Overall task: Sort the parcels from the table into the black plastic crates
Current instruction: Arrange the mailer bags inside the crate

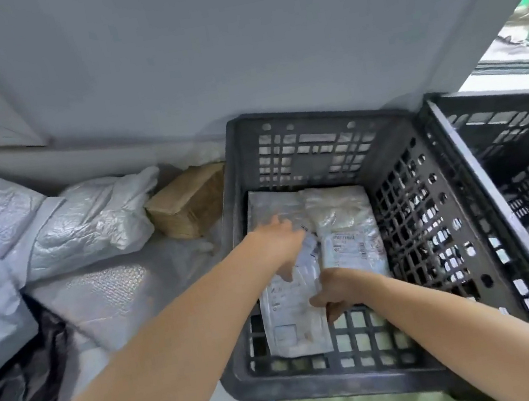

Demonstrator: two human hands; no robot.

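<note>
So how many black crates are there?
2. The middle crate holds parcels. The right crate stands beside it, partly cut off by the picture's edge. More may be out of view.

Two parcels (293, 327) lie side by side in the crate (320, 384). A second crate (522, 131) stands just right of it; a box (187, 205) and bagged parcels (86, 221) lie left.

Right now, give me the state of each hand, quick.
Left hand: open, fingers lying on the flat white parcel in the black crate.
Right hand: closed, grip on the same parcel's right edge.
</note>
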